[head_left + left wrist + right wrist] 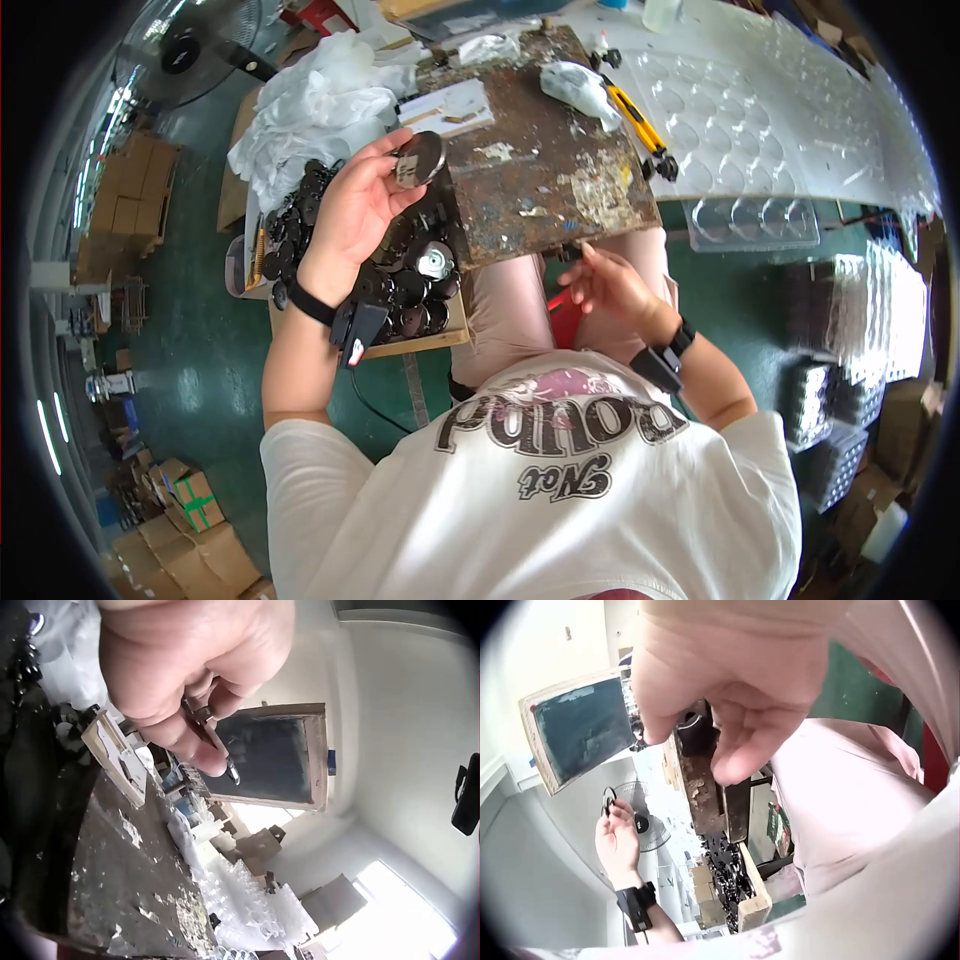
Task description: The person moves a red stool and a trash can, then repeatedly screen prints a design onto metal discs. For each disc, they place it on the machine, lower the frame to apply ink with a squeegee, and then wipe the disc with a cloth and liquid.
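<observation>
My left hand (385, 180) is raised over the left side of a worn, paint-stained work board (540, 170). It holds a round dark disc (418, 158) between thumb and fingertips. In the left wrist view the disc (217, 746) shows edge-on under the curled fingers (180, 705). My right hand (592, 272) is low at the board's front edge, above my lap. In the right wrist view its fingers (731, 739) pinch a thin metal pin (723, 802) that points down. That view also shows the left hand (615, 832) with its disc (609, 799) farther off.
A wooden tray (425, 343) heaped with several dark discs sits left of the board. Crumpled white plastic (320, 90) lies behind it. A yellow utility knife (635, 120) rests on the board's right. Clear blister trays (760, 130) spread to the right, and a fan (185, 50) stands far left.
</observation>
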